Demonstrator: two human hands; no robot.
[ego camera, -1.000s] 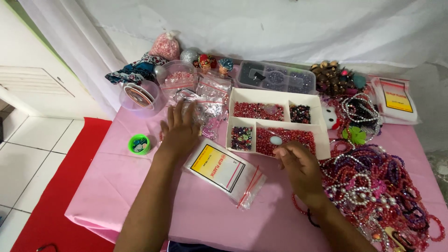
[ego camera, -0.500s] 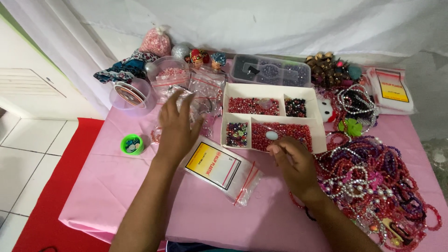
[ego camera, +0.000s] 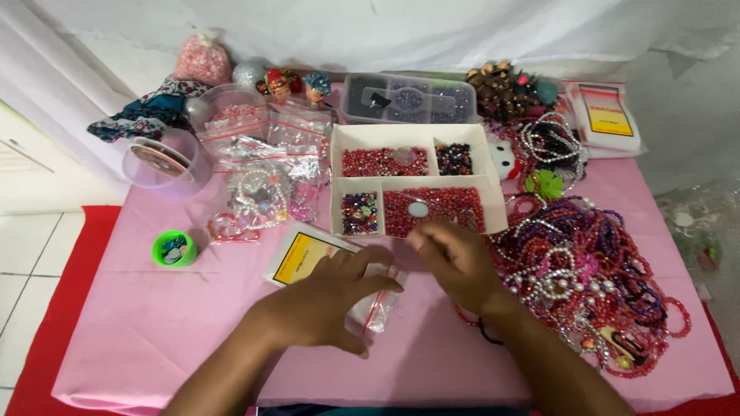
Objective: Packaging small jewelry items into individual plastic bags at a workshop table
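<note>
My left hand [ego camera: 320, 302] lies palm down, fingers spread, on a pack of small clear zip bags [ego camera: 298, 256] with a yellow label and red seal lines. My right hand [ego camera: 456, 262] hovers just to its right with fingers curled, in front of a white divided box [ego camera: 385, 131]. I cannot see anything in its fingers. The box's front right compartment holds red beads [ego camera: 455, 214] and a pale oval stone [ego camera: 418, 209]. Its other compartments hold red, dark and mixed beads.
A heap of red, purple and pearl bead bracelets [ego camera: 593, 270] lies right of my right hand. Bagged beads [ego camera: 266, 166], a clear round tub [ego camera: 160, 160] and a green pot [ego camera: 174, 249] sit to the left. A clear organiser [ego camera: 408, 98] and another bag pack [ego camera: 609, 115] are behind.
My left hand came back from the bagged beads at the rear left and settled on the zip bag pack. My right hand stayed near the box front. The view shifted down and right.
</note>
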